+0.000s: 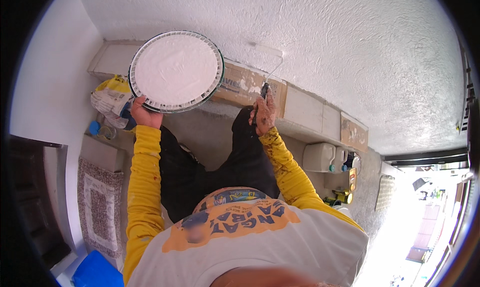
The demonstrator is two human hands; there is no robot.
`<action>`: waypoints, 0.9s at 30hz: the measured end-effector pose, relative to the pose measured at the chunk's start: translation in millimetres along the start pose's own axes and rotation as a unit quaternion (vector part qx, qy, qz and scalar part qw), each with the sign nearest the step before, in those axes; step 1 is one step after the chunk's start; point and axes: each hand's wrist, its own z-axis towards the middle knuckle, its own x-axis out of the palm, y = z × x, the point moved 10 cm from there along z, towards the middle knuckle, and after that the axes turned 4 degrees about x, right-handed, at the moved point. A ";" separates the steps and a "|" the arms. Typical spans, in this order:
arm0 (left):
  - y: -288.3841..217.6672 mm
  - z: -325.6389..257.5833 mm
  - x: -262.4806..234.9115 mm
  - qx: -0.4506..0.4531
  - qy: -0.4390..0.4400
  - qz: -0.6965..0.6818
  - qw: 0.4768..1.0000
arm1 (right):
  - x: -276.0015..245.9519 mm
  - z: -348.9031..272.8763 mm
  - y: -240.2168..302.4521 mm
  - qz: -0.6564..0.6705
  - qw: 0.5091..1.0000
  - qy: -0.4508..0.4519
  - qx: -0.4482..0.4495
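Paint roller (264, 90), slim: dark handle, bent wire frame, pale sleeve lying against the wall at upper centre.

Right hand (266, 111), paint-spotted: fingers curled around the roller's handle.

Round pan (177, 69): broad white face, slotted pale rim, dark outer edge; held up to the left of the roller, well apart from it.

Left hand (146, 113): at the pan's near edge, thumb side by the rim; the other fingers are largely hidden beneath, so their spread cannot be told.

Wall (350, 52): white, rough-textured.

Ledge (306, 106): along the wall's foot, with a paint-splashed cardboard strip (240, 84) on it.

Left side: yellow-and-white bag (111, 98); clear jar with blue lid (106, 132) just below it; grey patterned mat (100, 207); blue container (98, 271) at the lower edge.

Right side, beneath the ledge: large whitish jug (318, 157), smaller jug (340, 158) beside it, yellow-marked can (342, 196) nearer the wearer.
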 end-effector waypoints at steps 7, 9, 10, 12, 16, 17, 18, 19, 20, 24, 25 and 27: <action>3.1 4.4 -2.3 -0.017 0.010 -0.007 1.000 | 10.3 15.9 -19.2 0.029 0.995 0.038 0.092; 3.4 6.1 -6.8 -0.021 -0.004 -0.006 1.000 | 7.4 18.6 -9.4 0.046 0.992 0.055 0.100; 3.7 6.1 -5.1 -0.023 0.005 -0.011 1.000 | 0.8 19.4 -6.6 0.053 0.992 0.041 0.107; 1.4 5.8 -5.7 -0.011 0.004 -0.006 1.000 | 2.4 21.0 5.1 0.087 0.990 0.079 0.081; 5.1 4.7 -4.5 -0.024 0.005 -0.012 1.000 | 3.3 23.4 5.9 0.118 0.986 0.033 0.111; 4.8 5.3 -4.3 -0.022 0.007 -0.013 1.000 | 13.9 19.6 15.9 0.150 0.982 0.071 0.092; 2.8 6.6 -5.0 -0.014 0.007 -0.008 1.000 | 20.0 15.9 24.1 0.170 0.979 0.078 0.083; 2.3 8.0 -4.7 -0.017 0.013 -0.016 1.000 | 20.3 11.9 30.7 0.182 0.978 0.054 0.091; 2.0 8.8 -6.3 -0.018 0.014 -0.015 1.000 | 29.0 5.4 50.2 0.172 0.980 0.089 0.049; 2.0 11.5 -14.4 -0.019 0.004 -0.007 1.000 | 34.3 -23.6 102.7 0.126 0.984 0.120 -0.023; 4.3 11.3 -14.0 -0.026 0.005 -0.015 1.000 | 35.0 -26.1 104.4 0.134 0.984 0.114 -0.017; 3.1 11.6 -14.6 -0.018 -0.007 -0.007 1.000 | 36.1 -26.2 100.7 0.130 0.986 0.102 -0.008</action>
